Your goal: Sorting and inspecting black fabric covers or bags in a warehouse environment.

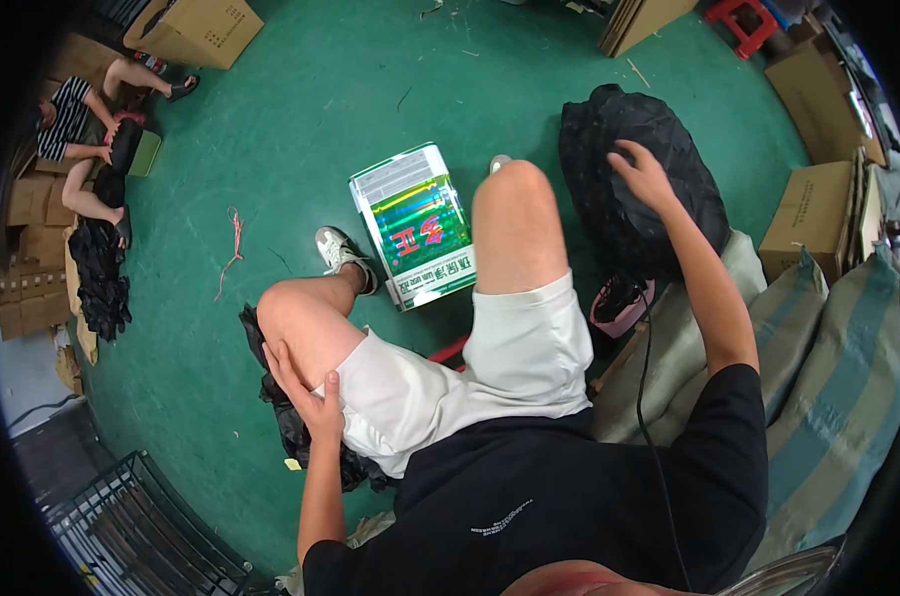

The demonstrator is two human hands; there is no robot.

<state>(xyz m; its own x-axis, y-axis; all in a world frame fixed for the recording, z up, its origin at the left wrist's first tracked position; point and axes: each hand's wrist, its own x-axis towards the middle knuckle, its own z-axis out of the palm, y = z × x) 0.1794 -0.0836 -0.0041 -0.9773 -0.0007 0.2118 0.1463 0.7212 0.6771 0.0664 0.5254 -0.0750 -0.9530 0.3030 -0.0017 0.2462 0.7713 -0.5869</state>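
My right hand [643, 177] is stretched out over a large bulging black plastic bag [659, 124] to my right. Its fingers are bent a little and apart, and nothing shows in them. My left hand [313, 402] lies on the side of my left thigh, thumb spread from the fingers, holding nothing. Between my legs a rectangular metal tin [420, 226] with a shiny green and white label stands on the floor. Beside my left leg lies a heap of black items [293, 437], partly hidden by my thigh.
Striped woven sacks [818, 387] and a pink basket [621, 306] are at my right. Cardboard boxes [813, 214] stand behind them. A red stool [743, 25] is at the far right. At far left, a person [77, 129] sits handling something black. Pink string [235, 243] lies on the green floor.
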